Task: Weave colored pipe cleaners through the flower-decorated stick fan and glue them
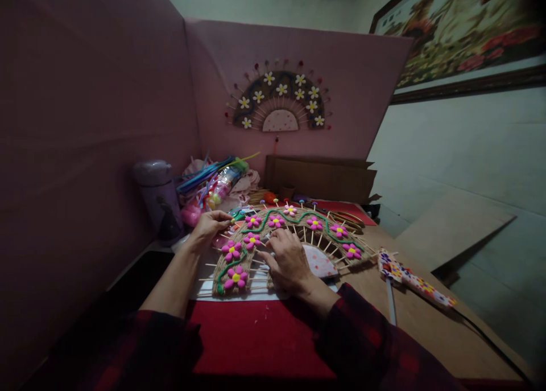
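A fan-shaped craft of twine-wrapped wooden sticks lies on the table, with pink flowers and a wavy green strand along its arc. Small coloured balls cap several stick ends at the top; sticks on the left side are bare. My left hand is closed in a pinch at a stick's outer end on the upper left, over a tiny yellowish piece too small to name. Curled over the inner edge of the fan, my right hand grips it beside the pale, spotted half-round centre. Its fingertips are partly hidden.
A glue gun with a flowered cover and black cord lies on the right. At the back are a lilac flask, bagged craft supplies, scissors and cardboard. A similar fan hangs on the pink panel.
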`<state>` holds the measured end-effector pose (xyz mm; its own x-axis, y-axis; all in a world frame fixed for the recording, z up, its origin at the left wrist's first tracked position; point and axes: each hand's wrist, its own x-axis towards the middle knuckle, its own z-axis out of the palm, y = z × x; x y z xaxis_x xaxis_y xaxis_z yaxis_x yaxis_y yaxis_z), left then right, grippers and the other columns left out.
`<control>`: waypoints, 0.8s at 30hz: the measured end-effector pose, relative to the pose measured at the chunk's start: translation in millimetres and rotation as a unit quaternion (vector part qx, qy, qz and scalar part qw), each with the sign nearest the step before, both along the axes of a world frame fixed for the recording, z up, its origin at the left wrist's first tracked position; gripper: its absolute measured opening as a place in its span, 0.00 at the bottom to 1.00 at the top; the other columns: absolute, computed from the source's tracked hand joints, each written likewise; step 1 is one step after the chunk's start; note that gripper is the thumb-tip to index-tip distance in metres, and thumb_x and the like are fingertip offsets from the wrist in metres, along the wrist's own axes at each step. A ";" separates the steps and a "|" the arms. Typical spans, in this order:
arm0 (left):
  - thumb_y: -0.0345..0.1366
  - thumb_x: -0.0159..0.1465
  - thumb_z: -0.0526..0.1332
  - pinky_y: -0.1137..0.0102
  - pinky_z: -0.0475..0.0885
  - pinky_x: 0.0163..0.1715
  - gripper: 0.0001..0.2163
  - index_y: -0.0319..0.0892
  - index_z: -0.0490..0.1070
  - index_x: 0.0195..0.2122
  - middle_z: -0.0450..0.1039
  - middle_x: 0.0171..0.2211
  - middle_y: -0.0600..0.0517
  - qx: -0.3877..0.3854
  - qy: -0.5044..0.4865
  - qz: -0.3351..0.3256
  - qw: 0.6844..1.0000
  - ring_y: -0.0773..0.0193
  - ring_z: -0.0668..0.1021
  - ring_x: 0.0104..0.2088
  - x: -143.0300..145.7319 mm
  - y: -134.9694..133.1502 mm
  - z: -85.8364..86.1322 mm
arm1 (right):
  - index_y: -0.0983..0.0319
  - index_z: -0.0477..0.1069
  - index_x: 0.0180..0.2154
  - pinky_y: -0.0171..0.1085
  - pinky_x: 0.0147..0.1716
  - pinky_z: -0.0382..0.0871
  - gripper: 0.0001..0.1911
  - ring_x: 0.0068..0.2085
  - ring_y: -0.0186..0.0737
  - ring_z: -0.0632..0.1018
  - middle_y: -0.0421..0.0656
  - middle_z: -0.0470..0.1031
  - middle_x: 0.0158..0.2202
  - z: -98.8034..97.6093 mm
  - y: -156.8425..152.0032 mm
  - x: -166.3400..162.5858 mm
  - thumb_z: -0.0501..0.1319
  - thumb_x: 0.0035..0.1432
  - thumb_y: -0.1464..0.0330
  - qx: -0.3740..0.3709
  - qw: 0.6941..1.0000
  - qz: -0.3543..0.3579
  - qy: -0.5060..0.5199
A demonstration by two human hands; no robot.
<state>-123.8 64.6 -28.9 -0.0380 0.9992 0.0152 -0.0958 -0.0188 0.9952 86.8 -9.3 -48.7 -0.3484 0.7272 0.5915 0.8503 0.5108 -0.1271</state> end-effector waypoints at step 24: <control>0.27 0.37 0.69 0.77 0.65 0.14 0.10 0.35 0.71 0.21 0.72 0.15 0.53 0.008 -0.019 -0.004 1.000 0.71 0.71 0.13 -2.2 6.8 -6.3 | 0.63 0.68 0.31 0.39 0.38 0.58 0.10 0.40 0.42 0.65 0.46 0.67 0.38 2.1 -0.9 -0.7 0.60 0.53 0.62 -0.007 1.000 -0.004 -0.003</control>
